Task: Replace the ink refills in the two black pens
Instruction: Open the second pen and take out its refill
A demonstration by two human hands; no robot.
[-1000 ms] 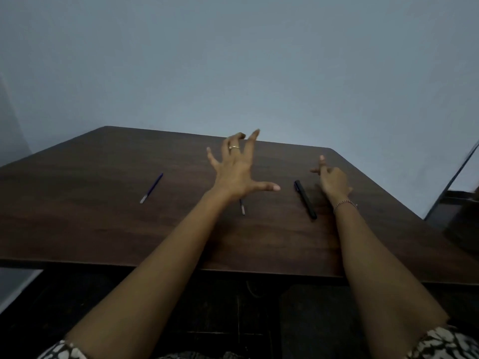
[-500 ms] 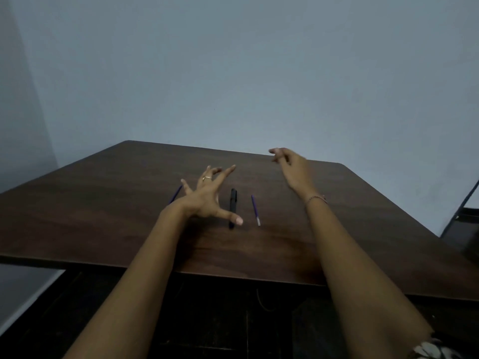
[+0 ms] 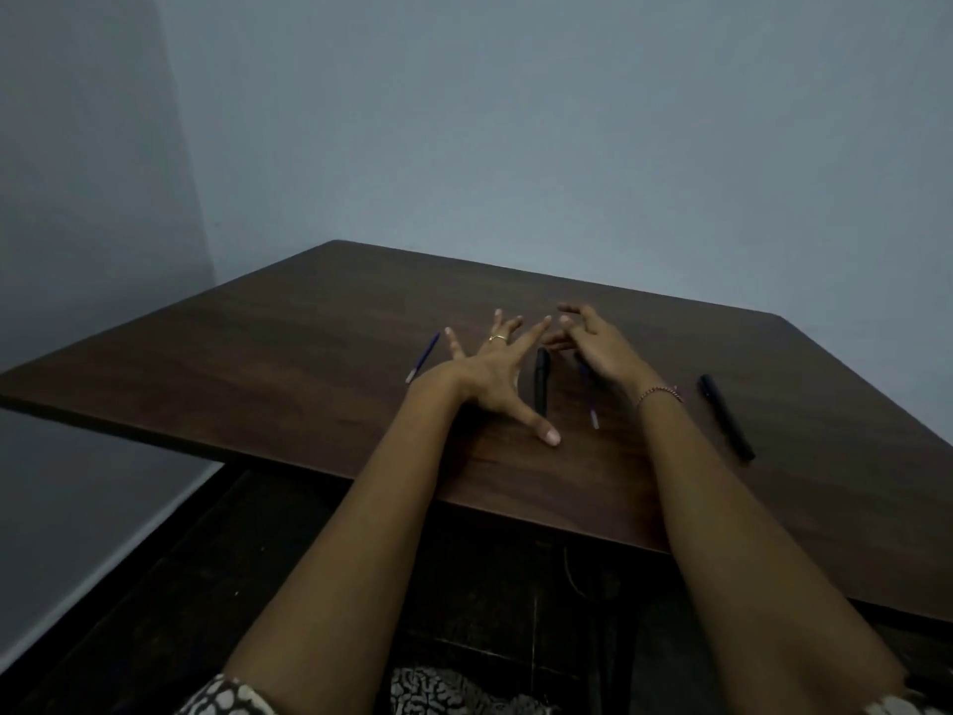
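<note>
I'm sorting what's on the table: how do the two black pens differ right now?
The middle pen lies between the left hand and right hand, partly hidden by the left hand; the right pen lies alone, fully visible. The middle pen points straight away; the right pen lies slanted. Both rest flat on the table, unheld.

Table (image 3: 309, 363) – dark matt wood

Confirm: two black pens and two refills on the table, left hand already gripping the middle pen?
Not quite. In the head view the left hand is spread open beside the middle pen, gripping nothing. The rest holds: a second black pen lies to the right, and two refills lie on the table.
</note>
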